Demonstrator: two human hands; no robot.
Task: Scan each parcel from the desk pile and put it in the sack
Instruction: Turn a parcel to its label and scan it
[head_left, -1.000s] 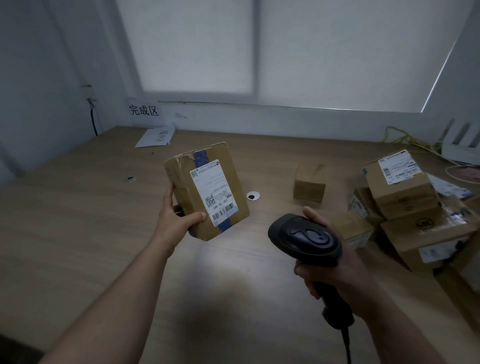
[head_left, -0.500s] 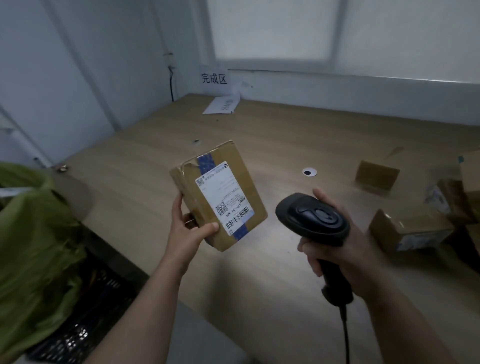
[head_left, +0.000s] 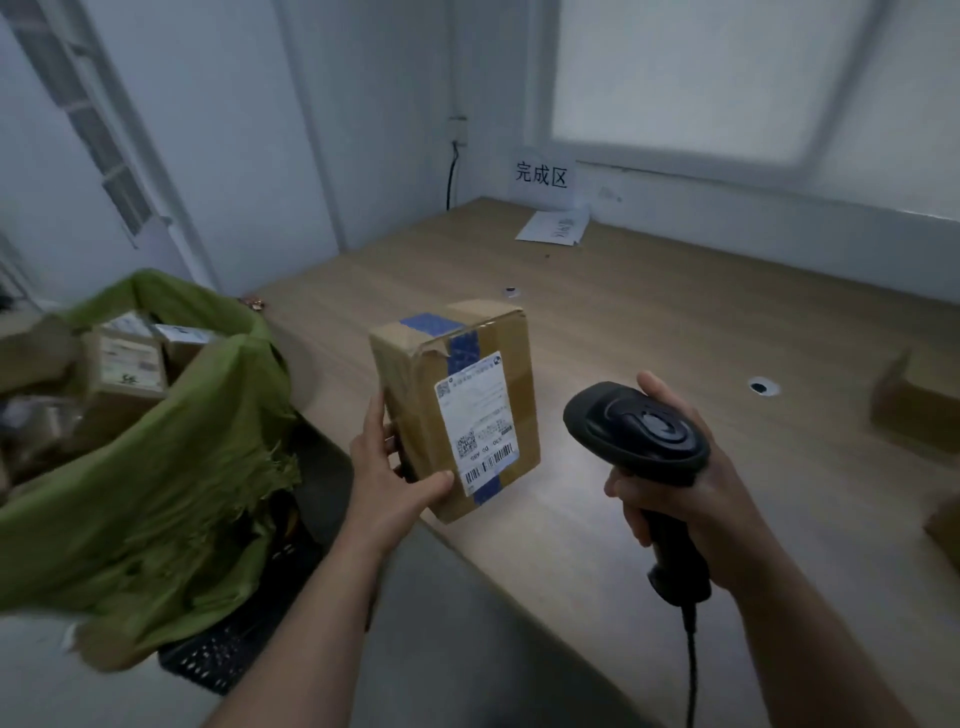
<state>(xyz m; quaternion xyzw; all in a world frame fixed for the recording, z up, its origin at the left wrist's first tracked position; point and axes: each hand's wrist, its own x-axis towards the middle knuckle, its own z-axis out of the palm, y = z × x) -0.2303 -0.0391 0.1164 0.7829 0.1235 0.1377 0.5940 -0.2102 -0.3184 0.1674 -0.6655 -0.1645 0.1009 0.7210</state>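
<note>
My left hand (head_left: 387, 478) grips a brown cardboard parcel (head_left: 415, 384) upright by its lower left edge, above the desk's near corner. The parcel carries blue tape and a white label with barcodes facing me. My right hand (head_left: 691, 499) holds a black barcode scanner (head_left: 636, 431) by its handle, to the right of the parcel, its cable hanging down. A green sack (head_left: 171, 467) stands open at the left, beside the desk, with several boxed parcels (head_left: 124, 364) inside.
The wooden desk (head_left: 649, 322) fills the right half. A cardboard box (head_left: 914, 410) sits at the right edge, another box corner below it. A paper sign and a loose sheet (head_left: 553, 228) lie at the desk's far side. A black crate (head_left: 223, 654) sits under the sack.
The view has swung left, bringing the green sack fully into sight. The parcel has moved left toward the desk corner and turned more upright. The scanner stays in my right hand.
</note>
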